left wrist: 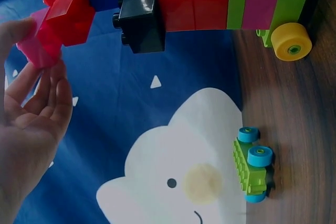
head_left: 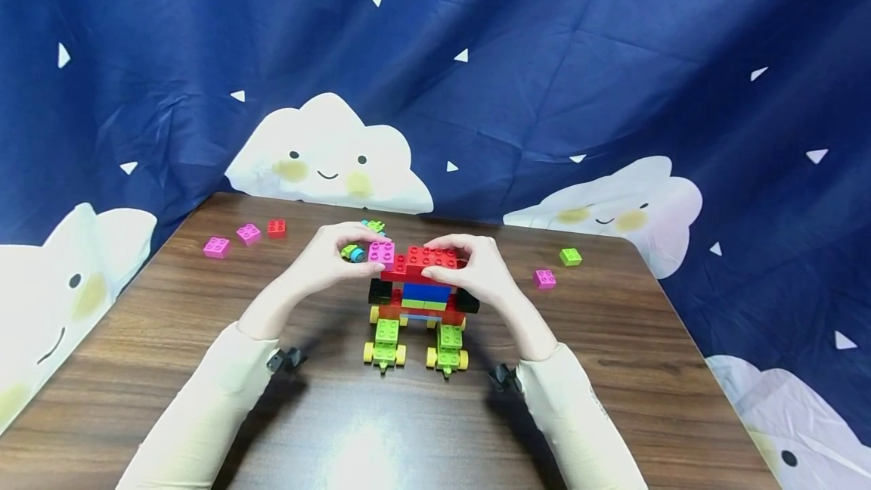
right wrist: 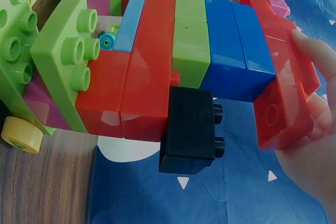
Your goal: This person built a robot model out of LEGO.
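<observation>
A block-built vehicle stands mid-table, with red bricks [head_left: 408,272] across its top and blue bricks [right wrist: 228,45] beneath them. My left hand [head_left: 325,257] pinches a pink brick [head_left: 381,252] at the left end of the top red row. At the right end, my right hand [head_left: 479,267] grips a red brick [right wrist: 286,111] between thumb and fingers. Black bricks [head_left: 380,292] stick up on either side, lower down. Lime-green bases with yellow wheels [left wrist: 292,42] carry the build. In the head view, the right hand partly covers the right black brick.
Loose pink bricks [head_left: 216,247] and a red brick [head_left: 276,228] lie at the back left. Toward the right are a pink brick [head_left: 544,279] and a green brick [head_left: 570,256]. Behind the left hand sits a green car base with blue wheels [left wrist: 249,166]. A blue cloud-print curtain [head_left: 476,97] hangs behind.
</observation>
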A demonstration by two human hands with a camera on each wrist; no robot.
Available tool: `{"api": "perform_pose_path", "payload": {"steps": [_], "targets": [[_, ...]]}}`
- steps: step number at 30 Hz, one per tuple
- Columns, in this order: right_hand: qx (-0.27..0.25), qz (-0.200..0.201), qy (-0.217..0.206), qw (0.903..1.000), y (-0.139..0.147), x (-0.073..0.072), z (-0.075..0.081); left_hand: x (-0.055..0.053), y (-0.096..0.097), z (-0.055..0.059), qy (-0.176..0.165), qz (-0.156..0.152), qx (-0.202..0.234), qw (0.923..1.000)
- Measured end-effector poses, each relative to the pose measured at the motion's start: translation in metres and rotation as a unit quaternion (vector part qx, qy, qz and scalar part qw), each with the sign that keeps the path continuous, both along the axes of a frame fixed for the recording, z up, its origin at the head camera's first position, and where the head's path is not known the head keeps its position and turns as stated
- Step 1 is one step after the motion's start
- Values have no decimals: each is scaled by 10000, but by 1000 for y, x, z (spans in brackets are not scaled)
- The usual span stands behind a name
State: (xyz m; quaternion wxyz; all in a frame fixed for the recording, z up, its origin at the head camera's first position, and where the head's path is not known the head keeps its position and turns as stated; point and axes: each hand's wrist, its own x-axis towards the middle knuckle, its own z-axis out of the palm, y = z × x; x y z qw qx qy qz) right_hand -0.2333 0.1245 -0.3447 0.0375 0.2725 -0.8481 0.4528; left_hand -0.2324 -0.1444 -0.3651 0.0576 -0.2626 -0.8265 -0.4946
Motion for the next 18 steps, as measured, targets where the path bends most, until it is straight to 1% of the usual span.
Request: {"api": "perform_pose_path", "payload": {"steps": [5, 11, 18], "targets": [[5, 3, -32, 10000, 0, 0, 0, -1, 1, 1, 44, -56, 4, 10000], [13, -15, -47, 10000, 0, -1, -1, -2, 0, 3, 66, -230, 5, 9997], [-16, -23, -62, 10000, -1, -1, 0, -3, -1, 5, -99, -265, -37, 9996]]}}
